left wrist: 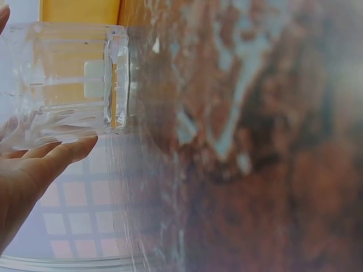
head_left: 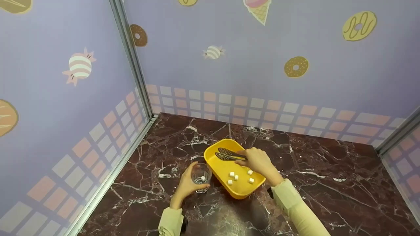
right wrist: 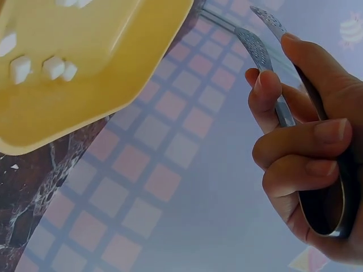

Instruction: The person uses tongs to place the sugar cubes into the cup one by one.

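Observation:
My left hand [head_left: 187, 182] holds a clear glass [head_left: 201, 172] upright on the dark marble table, thumb and fingers round its sides. One white cube [left wrist: 94, 79] shows inside the glass. In my right hand [head_left: 259, 161] is a pair of dark tongs [head_left: 226, 154] with perforated heads, the fingers curled round the arms. The tong heads stand apart with nothing between them, over the yellow tray [head_left: 210, 154] in the head view. Several white cubes [head_left: 232, 174] lie at the near end of the tray, just right of the glass.
The marble table [head_left: 144, 183] reaches a purple back wall [head_left: 183, 72] painted with sweets and pastel tiles. A metal corner post [head_left: 131, 59] rises at the back left, and a side wall [head_left: 49, 114] runs along the left edge.

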`<move>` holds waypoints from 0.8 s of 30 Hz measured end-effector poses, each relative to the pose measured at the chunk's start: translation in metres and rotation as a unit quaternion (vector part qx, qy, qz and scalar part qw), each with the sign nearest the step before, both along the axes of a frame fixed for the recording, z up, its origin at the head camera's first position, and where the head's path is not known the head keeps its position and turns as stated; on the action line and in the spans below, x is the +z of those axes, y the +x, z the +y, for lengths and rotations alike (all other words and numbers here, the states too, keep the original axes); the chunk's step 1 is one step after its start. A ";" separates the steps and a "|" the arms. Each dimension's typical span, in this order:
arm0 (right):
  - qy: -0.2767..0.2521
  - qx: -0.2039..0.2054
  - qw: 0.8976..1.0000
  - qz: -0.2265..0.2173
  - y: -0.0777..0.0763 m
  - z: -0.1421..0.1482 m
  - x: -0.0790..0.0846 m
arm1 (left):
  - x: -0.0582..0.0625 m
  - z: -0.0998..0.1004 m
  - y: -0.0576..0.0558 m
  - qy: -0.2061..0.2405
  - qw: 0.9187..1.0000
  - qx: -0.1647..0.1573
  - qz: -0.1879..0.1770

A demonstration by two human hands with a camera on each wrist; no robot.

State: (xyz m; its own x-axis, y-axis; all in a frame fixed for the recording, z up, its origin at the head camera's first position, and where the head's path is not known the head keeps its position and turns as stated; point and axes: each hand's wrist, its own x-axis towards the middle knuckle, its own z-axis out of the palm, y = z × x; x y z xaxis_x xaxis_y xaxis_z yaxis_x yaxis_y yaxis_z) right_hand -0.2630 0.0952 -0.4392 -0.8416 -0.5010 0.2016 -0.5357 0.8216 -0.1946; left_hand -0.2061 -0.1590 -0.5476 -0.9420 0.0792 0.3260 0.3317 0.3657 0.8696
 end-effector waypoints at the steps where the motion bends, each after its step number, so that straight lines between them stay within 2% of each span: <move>1: -0.001 -0.002 1.000 -0.001 -0.001 0.002 -0.001 | 0.000 0.000 0.000 -0.002 1.000 0.001 0.000; 11: 0.009 -0.019 1.000 -0.005 -0.007 0.016 -0.016 | 0.001 0.004 -0.001 -0.002 1.000 0.002 -0.008; 24: 0.048 -0.033 0.998 -0.006 -0.012 0.021 -0.048 | 0.001 0.001 0.000 0.005 1.000 0.001 0.009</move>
